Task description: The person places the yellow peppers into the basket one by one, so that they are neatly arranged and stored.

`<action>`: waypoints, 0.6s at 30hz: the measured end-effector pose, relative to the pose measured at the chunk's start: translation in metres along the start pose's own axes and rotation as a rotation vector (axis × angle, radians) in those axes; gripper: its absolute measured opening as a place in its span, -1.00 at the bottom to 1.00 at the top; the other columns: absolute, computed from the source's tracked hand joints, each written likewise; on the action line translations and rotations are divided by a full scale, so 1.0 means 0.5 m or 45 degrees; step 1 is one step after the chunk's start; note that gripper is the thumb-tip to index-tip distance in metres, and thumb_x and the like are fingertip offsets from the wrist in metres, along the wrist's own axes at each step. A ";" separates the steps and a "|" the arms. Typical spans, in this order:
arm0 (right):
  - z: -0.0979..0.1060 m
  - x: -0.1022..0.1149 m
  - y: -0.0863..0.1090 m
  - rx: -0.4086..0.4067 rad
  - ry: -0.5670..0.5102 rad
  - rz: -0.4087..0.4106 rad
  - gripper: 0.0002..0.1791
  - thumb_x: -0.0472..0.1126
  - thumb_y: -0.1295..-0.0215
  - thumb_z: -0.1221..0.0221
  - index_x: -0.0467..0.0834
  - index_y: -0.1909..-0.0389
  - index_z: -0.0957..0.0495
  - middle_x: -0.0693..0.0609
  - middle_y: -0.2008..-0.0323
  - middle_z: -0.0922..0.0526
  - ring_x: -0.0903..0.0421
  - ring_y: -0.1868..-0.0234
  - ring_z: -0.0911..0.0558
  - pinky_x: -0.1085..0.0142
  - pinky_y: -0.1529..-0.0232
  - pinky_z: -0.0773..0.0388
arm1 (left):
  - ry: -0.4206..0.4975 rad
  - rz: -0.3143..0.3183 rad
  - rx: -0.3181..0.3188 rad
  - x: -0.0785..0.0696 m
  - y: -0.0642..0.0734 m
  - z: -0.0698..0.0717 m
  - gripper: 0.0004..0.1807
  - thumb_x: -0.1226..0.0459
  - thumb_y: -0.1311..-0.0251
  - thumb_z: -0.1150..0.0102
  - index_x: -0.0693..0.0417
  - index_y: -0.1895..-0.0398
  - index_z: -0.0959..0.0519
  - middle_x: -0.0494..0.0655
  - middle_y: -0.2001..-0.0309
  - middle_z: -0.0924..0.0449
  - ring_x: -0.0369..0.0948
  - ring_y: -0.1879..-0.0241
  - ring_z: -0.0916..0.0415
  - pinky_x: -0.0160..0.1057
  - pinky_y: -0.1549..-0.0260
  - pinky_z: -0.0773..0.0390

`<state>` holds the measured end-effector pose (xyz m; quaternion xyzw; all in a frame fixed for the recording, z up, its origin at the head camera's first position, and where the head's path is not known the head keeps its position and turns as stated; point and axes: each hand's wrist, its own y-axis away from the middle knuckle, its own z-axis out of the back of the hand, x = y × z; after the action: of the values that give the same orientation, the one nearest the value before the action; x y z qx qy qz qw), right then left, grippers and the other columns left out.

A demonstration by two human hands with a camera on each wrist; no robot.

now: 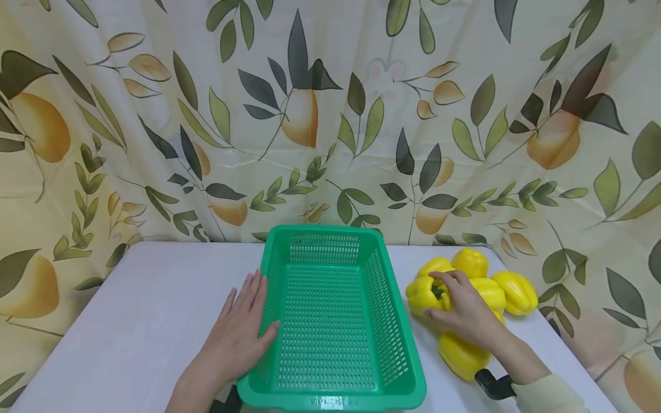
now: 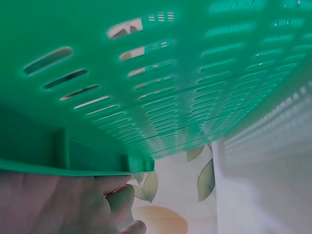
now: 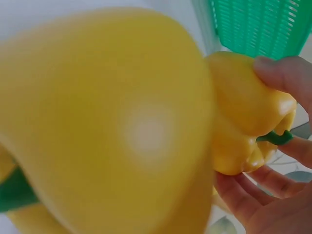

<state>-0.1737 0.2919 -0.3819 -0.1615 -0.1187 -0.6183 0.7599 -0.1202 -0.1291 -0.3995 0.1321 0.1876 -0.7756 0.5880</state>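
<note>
With its fingers straight, my left hand (image 1: 234,335) rests on the left rim of a green plastic basket (image 1: 410,344). The basket has slotted walls, and its inside holds nothing. In the left wrist view the fingers (image 2: 63,202) lie along the rim, beside the slotted side wall (image 2: 161,92). On the right, my right hand (image 1: 472,315) grips a yellow bell pepper (image 1: 422,293) around its stem end. The right wrist view shows the thumb on one side of this pepper (image 3: 239,97), fingers on the other. Close around that hand lie several more yellow bell peppers (image 1: 467,355).
The white table (image 1: 139,321) carries the basket in its middle and the peppers near its right edge. A curtain (image 1: 330,189) printed with leaves and fruit hangs behind the table. Another pepper (image 3: 112,107) fills much of the right wrist view.
</note>
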 end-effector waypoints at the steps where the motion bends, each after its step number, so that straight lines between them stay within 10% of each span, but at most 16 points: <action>1: 0.002 0.002 -0.001 -0.001 0.006 0.012 -0.18 -0.03 -0.08 -0.43 -0.20 -0.34 -0.34 -0.33 -0.22 -0.32 -0.20 -0.02 -0.51 -0.20 -0.03 -0.58 | 0.001 0.003 -0.001 0.000 0.001 0.000 -0.08 -0.01 -0.36 -0.05 0.25 -0.57 0.11 0.09 -0.61 0.23 0.05 -0.60 0.27 0.23 -0.51 0.13; 18: 0.053 0.040 -0.009 -0.031 0.190 0.213 -0.20 -0.17 0.01 -0.47 -0.16 -0.31 -0.41 -0.24 -0.22 -0.41 -0.18 -0.07 -0.52 -0.11 -0.01 -0.64 | -0.004 -0.009 -0.016 0.000 0.001 -0.002 -0.09 0.01 -0.35 -0.05 0.26 -0.57 0.10 0.10 -0.61 0.22 0.05 -0.60 0.25 0.23 -0.51 0.12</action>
<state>-0.1735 0.2833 -0.3494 -0.1339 -0.0404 -0.5643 0.8136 -0.1199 -0.1290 -0.4004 0.1267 0.1920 -0.7767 0.5864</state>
